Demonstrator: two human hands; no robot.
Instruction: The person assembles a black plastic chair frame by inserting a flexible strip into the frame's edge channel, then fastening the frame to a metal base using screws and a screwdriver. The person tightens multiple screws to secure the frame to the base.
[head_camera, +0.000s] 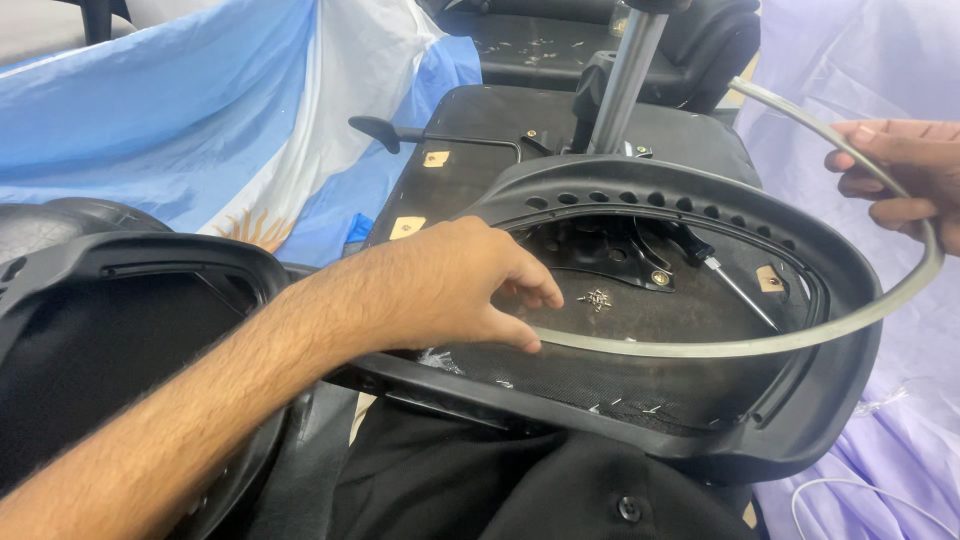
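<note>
Both ends of the grey strip (760, 345) are pinched, left hand (450, 285) and right hand (900, 180) clamped on it, so it's probably best fed evenly along the black chair frame (800, 420).

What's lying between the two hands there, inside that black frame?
In the head view, between left hand and right hand, a grey strip arcs over black mesh, with small screws.
</note>
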